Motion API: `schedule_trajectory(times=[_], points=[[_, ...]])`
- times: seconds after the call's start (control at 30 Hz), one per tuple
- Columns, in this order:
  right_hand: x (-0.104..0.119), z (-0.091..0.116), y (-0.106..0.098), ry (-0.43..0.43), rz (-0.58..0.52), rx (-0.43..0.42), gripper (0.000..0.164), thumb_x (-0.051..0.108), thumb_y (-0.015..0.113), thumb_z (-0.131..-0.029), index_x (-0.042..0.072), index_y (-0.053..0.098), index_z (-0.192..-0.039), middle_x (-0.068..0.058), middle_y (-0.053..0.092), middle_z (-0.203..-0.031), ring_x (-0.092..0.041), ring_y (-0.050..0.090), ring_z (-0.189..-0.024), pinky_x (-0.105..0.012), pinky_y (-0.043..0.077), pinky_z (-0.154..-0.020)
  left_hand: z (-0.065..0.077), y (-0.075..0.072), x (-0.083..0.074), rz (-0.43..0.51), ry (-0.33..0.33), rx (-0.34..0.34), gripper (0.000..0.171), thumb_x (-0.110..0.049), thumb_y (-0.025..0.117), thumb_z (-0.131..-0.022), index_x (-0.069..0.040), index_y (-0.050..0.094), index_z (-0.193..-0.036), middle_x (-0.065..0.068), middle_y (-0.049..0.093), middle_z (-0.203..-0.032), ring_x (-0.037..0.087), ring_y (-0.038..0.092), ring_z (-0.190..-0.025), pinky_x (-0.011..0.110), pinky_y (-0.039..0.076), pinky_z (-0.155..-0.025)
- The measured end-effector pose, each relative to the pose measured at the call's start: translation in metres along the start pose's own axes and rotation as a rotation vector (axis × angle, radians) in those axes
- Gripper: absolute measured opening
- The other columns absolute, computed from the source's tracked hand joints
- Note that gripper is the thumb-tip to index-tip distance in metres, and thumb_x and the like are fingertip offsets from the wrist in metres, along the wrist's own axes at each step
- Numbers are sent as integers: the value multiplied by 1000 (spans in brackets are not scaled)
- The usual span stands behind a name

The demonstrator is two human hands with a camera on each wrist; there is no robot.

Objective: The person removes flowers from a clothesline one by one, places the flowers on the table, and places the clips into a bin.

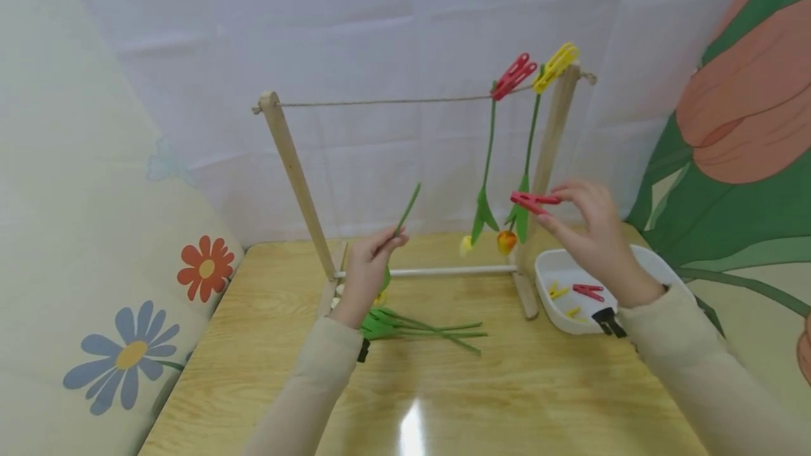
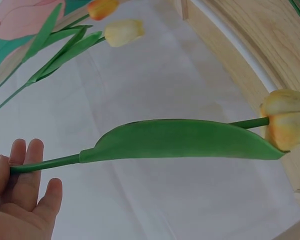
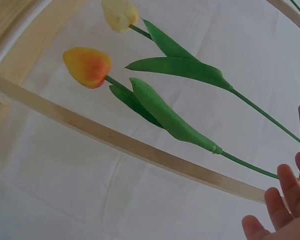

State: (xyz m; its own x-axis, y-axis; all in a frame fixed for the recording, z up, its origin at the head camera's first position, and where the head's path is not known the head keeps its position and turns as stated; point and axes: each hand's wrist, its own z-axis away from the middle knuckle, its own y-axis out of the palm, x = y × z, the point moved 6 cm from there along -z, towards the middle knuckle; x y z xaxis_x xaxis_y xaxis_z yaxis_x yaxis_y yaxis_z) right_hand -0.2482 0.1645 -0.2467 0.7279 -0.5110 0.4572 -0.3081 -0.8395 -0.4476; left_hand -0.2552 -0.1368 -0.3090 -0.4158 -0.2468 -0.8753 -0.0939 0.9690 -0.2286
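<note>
My left hand [image 1: 367,269] pinches the green stem of an artificial tulip [image 2: 180,140]; its pale yellow bloom points downward, mostly hidden behind the hand in the head view. Between thumb and fingers of my right hand [image 1: 595,234] is a red clothespin [image 1: 532,201], held at its handle end in front of the rack's right post. Two tulips hang upside down from the rope [image 1: 386,101]: a cream one [image 3: 180,67] under a red clothespin [image 1: 513,77] and an orange one [image 3: 87,67] under a yellow clothespin [image 1: 556,67].
Wooden posts [image 1: 298,185] hold the rope, with a white bar [image 1: 437,271] low between them. Several more tulips [image 1: 437,331] lie on the table [image 1: 507,393] below my left hand. At the right, a white basin [image 1: 551,301] contains red and yellow clothespins.
</note>
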Motion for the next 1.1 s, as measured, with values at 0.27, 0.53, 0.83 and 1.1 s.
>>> schedule_trajectory(times=[0.27, 0.53, 0.83, 1.1], points=[[-8, 12, 0, 30, -4, -2, 25, 1, 73, -81, -14, 60, -97, -30, 57, -108, -26, 44, -107, -25, 27, -93, 7, -1, 4, -104, 46, 38, 23, 1, 57, -94, 11, 65, -113, 21, 70, -103, 34, 67, -100, 33, 53, -90], [-16, 24, 1, 55, 18, 20, 24, 3, 73, -84, -13, 60, -97, -29, 58, -106, -33, 44, -104, -35, 30, -92, 20, 9, 11, -230, 111, 126, 25, 1, 57, -94, 10, 63, -117, 19, 70, -106, 34, 66, -103, 39, 52, -92], [-27, 40, 2, 141, 23, 50, 24, -4, 71, -81, -13, 60, -101, -30, 56, -109, -44, 42, -109, -59, 28, -91, 31, 31, 21, -609, 276, 214, 24, 7, 61, -88, 0, 70, -109, 13, 72, -102, 29, 69, -94, 37, 57, -82], [-38, 51, 6, 177, 52, 83, 26, -4, 72, -80, -13, 60, -101, -31, 56, -110, -46, 43, -110, -61, 31, -92, 41, 40, 28, -720, 332, 310, 28, 9, 60, -88, 0, 70, -112, 14, 70, -108, 27, 69, -97, 34, 57, -83]])
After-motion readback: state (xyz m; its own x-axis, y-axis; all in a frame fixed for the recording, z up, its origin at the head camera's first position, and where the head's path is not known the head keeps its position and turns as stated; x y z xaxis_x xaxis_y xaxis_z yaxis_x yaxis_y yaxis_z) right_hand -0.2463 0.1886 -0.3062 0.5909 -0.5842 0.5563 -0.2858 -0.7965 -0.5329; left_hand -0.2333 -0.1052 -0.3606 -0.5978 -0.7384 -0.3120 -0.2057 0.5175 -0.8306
